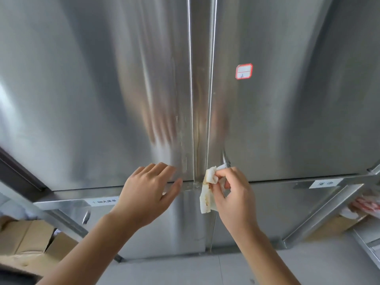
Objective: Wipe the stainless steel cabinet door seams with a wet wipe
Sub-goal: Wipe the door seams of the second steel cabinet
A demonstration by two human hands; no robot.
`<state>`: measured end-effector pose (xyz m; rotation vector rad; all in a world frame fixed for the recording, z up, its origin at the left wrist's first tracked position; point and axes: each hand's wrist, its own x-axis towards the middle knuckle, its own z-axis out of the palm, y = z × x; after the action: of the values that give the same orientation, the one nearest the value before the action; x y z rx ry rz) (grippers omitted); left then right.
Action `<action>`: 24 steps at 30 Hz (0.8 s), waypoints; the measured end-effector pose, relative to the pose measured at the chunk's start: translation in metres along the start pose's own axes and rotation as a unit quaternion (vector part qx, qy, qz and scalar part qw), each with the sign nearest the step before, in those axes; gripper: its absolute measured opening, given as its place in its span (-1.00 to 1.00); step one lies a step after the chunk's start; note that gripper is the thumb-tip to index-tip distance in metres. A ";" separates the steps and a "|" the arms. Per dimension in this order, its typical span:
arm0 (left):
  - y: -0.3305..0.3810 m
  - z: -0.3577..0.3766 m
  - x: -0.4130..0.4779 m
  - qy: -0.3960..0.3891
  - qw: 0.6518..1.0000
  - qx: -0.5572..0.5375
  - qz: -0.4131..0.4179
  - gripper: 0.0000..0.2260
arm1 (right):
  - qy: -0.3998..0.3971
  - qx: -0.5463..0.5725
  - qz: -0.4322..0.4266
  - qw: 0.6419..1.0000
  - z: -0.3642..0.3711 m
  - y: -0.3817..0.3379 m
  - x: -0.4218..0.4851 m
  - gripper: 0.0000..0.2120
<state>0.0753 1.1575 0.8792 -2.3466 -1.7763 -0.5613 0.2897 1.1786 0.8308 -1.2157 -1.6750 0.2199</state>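
Right hand (232, 192): fingertips and thumb curled together, pinching a folded white wet wipe (206, 199) with brown stains. Wipe's long axis runs vertical; upper end pressed to the foot of the vertical seam (208, 120) between the brushed stainless steel cabinet doors (298, 110), lower end hanging free. Left hand (148, 192): fingers straight, slightly spread, flat against the left door's bottom edge. Both forearms reach up from below.

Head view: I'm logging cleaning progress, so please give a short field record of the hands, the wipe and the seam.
right hand: fingers pinch the wet wipe
wet wipe: crumpled, brown-stained, at the lower end of the right seam
right seam: vertical, beside the centre strip, which shows brownish streaks
left hand: fingers straight, against the left door
label: red-bordered, on the right door
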 end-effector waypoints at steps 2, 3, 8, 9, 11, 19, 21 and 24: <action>0.000 -0.008 -0.002 0.009 1.000 0.016 -0.006 -0.65 | -0.004 0.010 -0.024 1.000 0.000 -0.005 0.012 -0.82; 0.000 -0.013 -0.002 0.014 1.000 0.025 -0.009 -0.65 | -0.005 0.012 -0.041 0.999 0.000 -0.009 0.020 -0.83; 0.006 -0.054 0.011 0.071 0.996 0.061 0.001 -0.62 | 0.021 -0.002 -0.148 0.989 -0.019 -0.039 0.079 -0.86; 0.009 -0.064 0.016 0.087 0.994 0.065 0.009 -0.62 | 0.030 -0.010 -0.171 0.985 -0.026 -0.047 0.094 -0.87; 0.014 -0.085 0.028 0.122 0.990 0.068 0.021 -0.62 | 0.053 -0.021 -0.214 0.975 -0.042 -0.066 0.125 -0.87; 0.015 -0.154 0.066 0.215 0.971 0.090 0.049 -0.62 | 0.123 -0.150 -0.292 0.936 -0.077 -0.131 0.230 -0.88; 0.011 -0.158 0.069 0.216 0.971 0.091 0.048 -0.61 | 0.126 -0.172 -0.278 0.936 -0.070 -0.130 0.229 -0.86; 0.007 -0.154 0.070 0.209 0.974 0.083 0.039 -0.60 | 0.128 -0.187 -0.247 0.942 -0.058 -0.117 0.214 -0.85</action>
<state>0.0664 1.1666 1.0485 -1.9928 -1.4730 -0.7916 0.2690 1.2701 1.0630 -0.9925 -1.7732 -0.5655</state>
